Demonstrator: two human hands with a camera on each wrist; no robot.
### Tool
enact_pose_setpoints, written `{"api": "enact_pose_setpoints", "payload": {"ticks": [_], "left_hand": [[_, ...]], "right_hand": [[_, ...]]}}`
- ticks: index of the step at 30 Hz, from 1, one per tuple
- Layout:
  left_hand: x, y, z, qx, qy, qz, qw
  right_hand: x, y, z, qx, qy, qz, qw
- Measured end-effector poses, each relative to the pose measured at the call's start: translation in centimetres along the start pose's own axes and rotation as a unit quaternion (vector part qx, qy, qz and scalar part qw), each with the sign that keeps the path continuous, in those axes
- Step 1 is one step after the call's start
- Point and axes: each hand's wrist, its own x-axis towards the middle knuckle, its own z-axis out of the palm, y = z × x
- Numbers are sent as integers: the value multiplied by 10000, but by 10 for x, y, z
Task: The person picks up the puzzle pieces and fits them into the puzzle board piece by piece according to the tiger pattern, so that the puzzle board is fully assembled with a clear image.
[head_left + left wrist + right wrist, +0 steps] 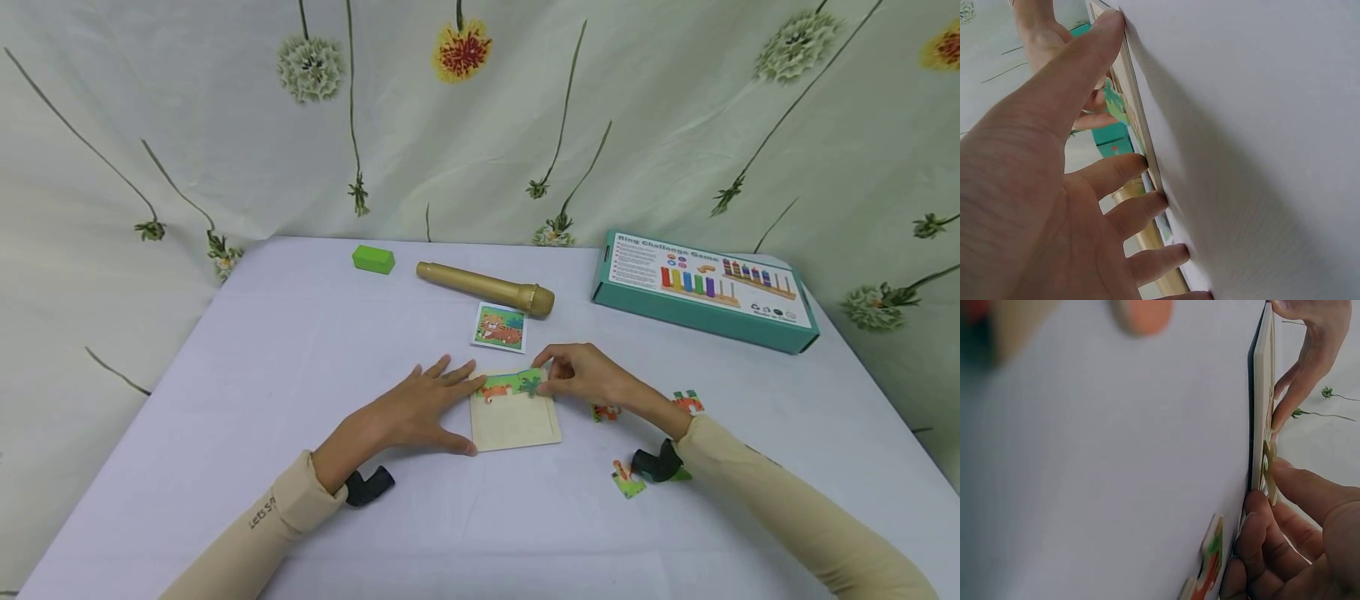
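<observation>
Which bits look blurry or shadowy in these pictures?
Right wrist view: the orange shape at the top is out of focus, the puzzle piece below sharper; left wrist view: a soft shadow on the tablecloth beside the board; head view: fairly even light, readable title on the teal box.

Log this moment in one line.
left hand: touching puzzle board | right hand: pinching plant-printed puzzle piece, board's far right corner | loose puzzle pieces: right of board

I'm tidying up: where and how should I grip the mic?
Probably grip the mic mid-handle, from above, fingers across its length: it lies flat, its handle is narrower than its head, and the card crowds that head's near side.
</observation>
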Motion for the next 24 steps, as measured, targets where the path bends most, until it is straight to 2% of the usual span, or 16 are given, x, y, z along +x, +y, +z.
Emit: {"api": "enact_pose_setpoints", "payload": {"ticks": [9,24], "left_hand": [[0,0,1,-1,13,-4,10000],[0,-1,1,-16,40,16,10000]], "right_hand": [[-2,-5,-1,-217,-31,85,9997],[-1,-5,-1,-115,-110,99,9998]]}}
